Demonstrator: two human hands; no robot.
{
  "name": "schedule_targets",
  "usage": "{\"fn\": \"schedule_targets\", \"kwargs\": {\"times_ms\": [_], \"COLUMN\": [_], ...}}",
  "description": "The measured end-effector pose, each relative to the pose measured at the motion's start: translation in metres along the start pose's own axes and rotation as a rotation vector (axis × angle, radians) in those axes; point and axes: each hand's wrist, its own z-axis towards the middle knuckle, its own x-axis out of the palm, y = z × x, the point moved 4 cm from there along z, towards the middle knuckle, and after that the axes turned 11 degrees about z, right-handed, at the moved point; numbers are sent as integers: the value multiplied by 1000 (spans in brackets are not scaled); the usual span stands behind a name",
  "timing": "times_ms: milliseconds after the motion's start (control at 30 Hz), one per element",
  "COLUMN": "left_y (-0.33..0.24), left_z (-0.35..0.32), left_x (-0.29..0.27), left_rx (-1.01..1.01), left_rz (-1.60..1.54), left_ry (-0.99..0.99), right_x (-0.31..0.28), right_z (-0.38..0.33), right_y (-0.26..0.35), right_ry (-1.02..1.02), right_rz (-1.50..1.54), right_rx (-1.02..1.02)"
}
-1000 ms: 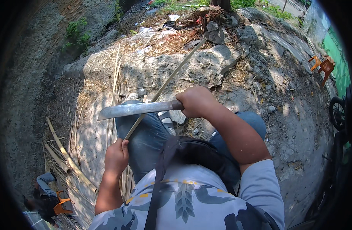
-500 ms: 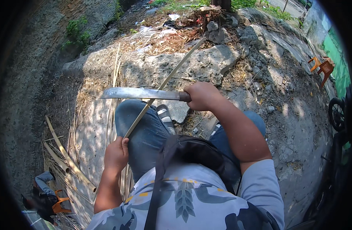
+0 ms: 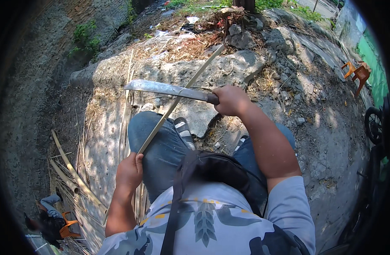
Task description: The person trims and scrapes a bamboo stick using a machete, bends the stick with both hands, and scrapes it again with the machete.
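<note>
My left hand (image 3: 129, 170) is closed round the near end of a long, thin bamboo strip (image 3: 161, 122), beside my left knee. The strip slants away up to the right, passing over that knee. In my right hand (image 3: 231, 100) is the dark handle of a machete (image 3: 161, 88), held out past my knees. Its broad metal blade points left and crosses the strip a little beyond its middle, touching it or very near it. My fingers hide most of the handle.
Split bamboo poles (image 3: 78, 174) and thin strips lie on the ground at left. Another person (image 3: 50, 216) sits on an orange chair (image 3: 69, 227) at lower left. Ahead are a broken concrete slab (image 3: 195, 72) and rubble. A brown plastic chair (image 3: 360, 76) stands far right, above a motorbike wheel (image 3: 373, 124).
My right hand and the machete have moved forward and slightly right, so the blade crosses the strip farther from me and tilts more. My left hand has hardly moved.
</note>
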Motion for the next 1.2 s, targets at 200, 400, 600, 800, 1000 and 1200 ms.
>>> {"fn": "schedule_targets", "kwargs": {"times_ms": [200, 400, 600, 800, 1000, 1200], "left_y": [-3, 0, -1, -1, 0, -1], "left_z": [0, -4, 1, 1, -1, 1], "left_x": [0, 1, 1, 1, 3, 3], "left_rx": [-12, 15, 18, 2, 30, 63], "left_rz": [-6, 3, -34, -28, -33, -55], "left_ry": [-4, -52, -24, -1, -54, -109], "right_x": [17, 3, -13, 0, 19, -20], "right_z": [-11, -2, 6, -4, -8, 5], "right_y": [42, 34, -25, 19, 52, -25], "right_ry": [42, 2, -62, 59, 48, -80], "right_rz": [-65, -60, 124, -50, -128, 114], "right_rx": [-270, -188, 101, -88, -310, 51]}}
